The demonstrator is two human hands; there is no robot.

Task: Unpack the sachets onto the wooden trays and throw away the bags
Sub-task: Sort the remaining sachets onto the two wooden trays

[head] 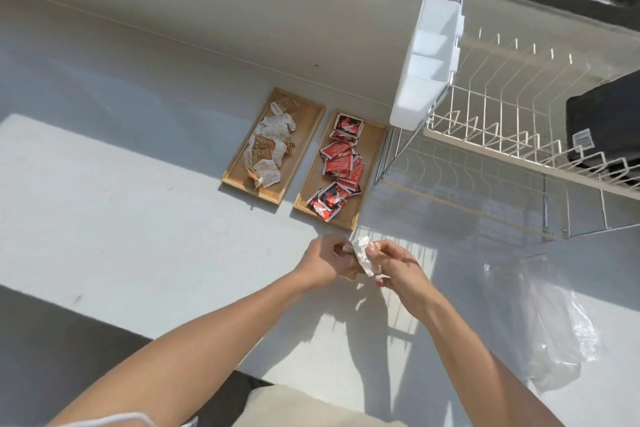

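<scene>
Two wooden trays lie side by side on the white counter. The left tray [304, 121] holds several white and brown sachets [268, 146]. The right tray [372, 149] holds several red and black sachets [341, 163]. Just in front of the right tray, my left hand [323, 262] and my right hand [394, 267] meet over the counter, both pinching a small clump of white and brown sachets [362, 255] between them. A crumpled clear plastic bag [550, 322] lies on the counter to the right of my right arm.
A white wire dish rack [512, 135] with a white plastic cutlery holder [426, 59] stands at the right, close to the right tray. A dark object [609, 121] sits in the rack. The counter's front edge runs along the lower left.
</scene>
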